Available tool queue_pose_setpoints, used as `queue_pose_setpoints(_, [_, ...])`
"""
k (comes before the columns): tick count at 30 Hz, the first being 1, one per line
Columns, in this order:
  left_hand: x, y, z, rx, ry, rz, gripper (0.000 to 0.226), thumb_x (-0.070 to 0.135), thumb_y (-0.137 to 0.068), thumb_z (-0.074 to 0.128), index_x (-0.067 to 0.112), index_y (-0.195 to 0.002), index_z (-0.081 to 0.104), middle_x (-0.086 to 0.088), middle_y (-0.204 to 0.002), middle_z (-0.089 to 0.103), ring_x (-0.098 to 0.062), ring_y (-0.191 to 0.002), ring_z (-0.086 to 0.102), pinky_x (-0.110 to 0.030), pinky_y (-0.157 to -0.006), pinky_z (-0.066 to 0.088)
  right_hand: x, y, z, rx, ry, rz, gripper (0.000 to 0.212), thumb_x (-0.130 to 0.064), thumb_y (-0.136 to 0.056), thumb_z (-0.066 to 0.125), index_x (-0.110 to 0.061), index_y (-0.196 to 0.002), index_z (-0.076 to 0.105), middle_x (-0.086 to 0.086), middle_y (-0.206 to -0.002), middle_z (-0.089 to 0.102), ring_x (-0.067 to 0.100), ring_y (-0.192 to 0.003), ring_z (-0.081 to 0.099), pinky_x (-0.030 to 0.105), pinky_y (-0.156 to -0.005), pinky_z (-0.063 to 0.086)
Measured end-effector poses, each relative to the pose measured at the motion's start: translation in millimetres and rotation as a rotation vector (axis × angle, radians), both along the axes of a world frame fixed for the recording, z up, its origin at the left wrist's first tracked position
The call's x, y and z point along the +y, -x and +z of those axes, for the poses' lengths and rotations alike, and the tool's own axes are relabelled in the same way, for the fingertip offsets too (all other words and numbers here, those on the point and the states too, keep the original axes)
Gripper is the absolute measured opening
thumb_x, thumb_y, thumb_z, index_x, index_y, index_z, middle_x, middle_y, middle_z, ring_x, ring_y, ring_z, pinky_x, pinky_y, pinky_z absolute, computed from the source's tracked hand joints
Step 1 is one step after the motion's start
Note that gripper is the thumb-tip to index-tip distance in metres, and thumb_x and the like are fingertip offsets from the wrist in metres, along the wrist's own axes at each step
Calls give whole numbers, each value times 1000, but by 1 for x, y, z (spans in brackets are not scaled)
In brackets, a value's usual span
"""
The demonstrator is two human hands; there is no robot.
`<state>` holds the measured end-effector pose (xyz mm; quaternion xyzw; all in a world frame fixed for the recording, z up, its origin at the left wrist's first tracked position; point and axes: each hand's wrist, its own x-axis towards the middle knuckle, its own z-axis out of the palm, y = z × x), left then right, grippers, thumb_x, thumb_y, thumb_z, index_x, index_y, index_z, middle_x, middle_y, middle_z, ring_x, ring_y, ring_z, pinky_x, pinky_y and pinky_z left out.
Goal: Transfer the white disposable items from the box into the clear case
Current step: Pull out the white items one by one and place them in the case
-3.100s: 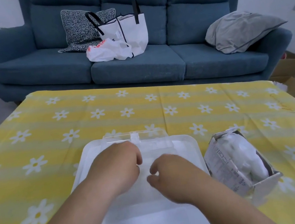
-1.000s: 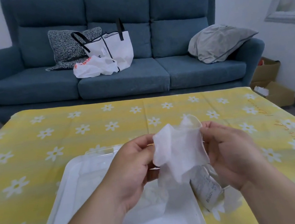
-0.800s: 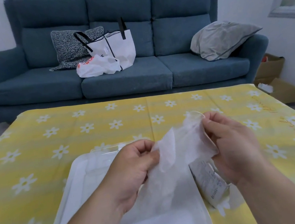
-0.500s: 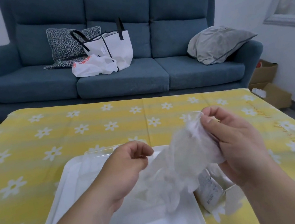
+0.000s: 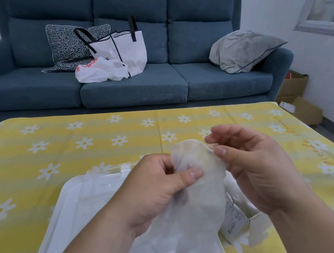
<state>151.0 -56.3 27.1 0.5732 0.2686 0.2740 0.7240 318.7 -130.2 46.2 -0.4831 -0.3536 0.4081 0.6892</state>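
The glove (image 5: 195,199) is thin, white and half see-through. It hangs limp in the air over the case, cuff up and fingers down, and the left hand (image 5: 159,187) and the right hand (image 5: 251,168) pinch it at the cuff. The case (image 5: 69,204) is clear and shallow with round corners and lies open at the near edge of the table (image 5: 78,143). The box (image 5: 232,222), small and white with a printed label, is just beside the case's right side, mostly hidden behind the glove.
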Motion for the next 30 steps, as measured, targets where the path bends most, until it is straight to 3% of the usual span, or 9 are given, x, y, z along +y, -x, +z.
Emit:
queue_pose_setpoints(3, [1,0,4,-100,50,79,25,11,-67,74,3,-90,78,-17,-90,77,-23,-79,73,-27,-64,58,-1,-4,-2,91,110,31,49,-3,-66,79,-3,-114,69,10,-102,74,24,-94,70,40,-88,53])
queue_pose_setpoints(6, [0,2,6,-135,68,109,33,5,-68,72,2,-100,75,-24,-101,75,-29,-84,73,-31,-66,60,-4,0,-7,19,283,187,50,-33,-75,71,-2,-115,72,18,-107,75,32,-95,72,40,-84,53])
queue_pose_setpoints(10, [0,5,4,-88,30,99,45,-5,-65,80,5,-108,72,-18,-103,76,-30,-93,74,-30,-69,59,-3,4,-12,-5,250,153,40,-21,-74,73,9,-101,70,24,-98,74,32,-81,68,32,-70,54])
queue_pose_setpoints(13, [2,8,5,-80,38,76,46,-5,-66,81,7,-109,72,-15,-104,77,-28,-95,74,-28,-69,58,-2,5,-11,-1,180,126,29,-15,-80,72,6,-99,71,24,-92,71,31,-82,62,36,-72,52])
queue_pose_setpoints(16, [3,11,5,-21,102,40,34,11,-70,82,13,-103,77,-10,-101,78,-22,-90,75,-28,-69,58,-3,8,-7,23,158,156,30,-18,-84,59,-2,-103,76,33,-107,69,36,-91,63,41,-80,50])
queue_pose_setpoints(19, [6,13,1,27,227,-20,48,39,-72,72,13,-113,75,-11,-110,76,-24,-95,72,-33,-73,58,-4,8,-4,13,148,198,33,-20,-84,56,-5,-105,77,30,-107,71,36,-94,66,38,-77,55])
queue_pose_setpoints(23, [1,12,2,-13,275,-151,36,31,-91,66,21,-125,70,-6,-126,70,-22,-117,66,-39,-98,51,-5,6,-6,-60,152,233,27,-20,-91,59,-5,-107,76,30,-107,71,36,-93,66,43,-80,50])
queue_pose_setpoints(27, [2,9,0,34,244,122,26,25,-82,64,14,-99,81,-16,-111,75,-27,-102,72,-42,-96,50,-5,-8,-3,-136,237,-116,24,-15,-96,56,-5,-90,77,18,-79,71,26,-66,64,38,-67,50])
queue_pose_setpoints(30, [2,9,4,-88,187,239,27,25,-79,63,13,-94,81,-10,-106,77,-20,-94,72,-35,-84,52,-6,-33,-12,-401,467,-446,18,-12,-87,66,-15,-73,76,11,-73,73,26,-65,66,49,-70,56])
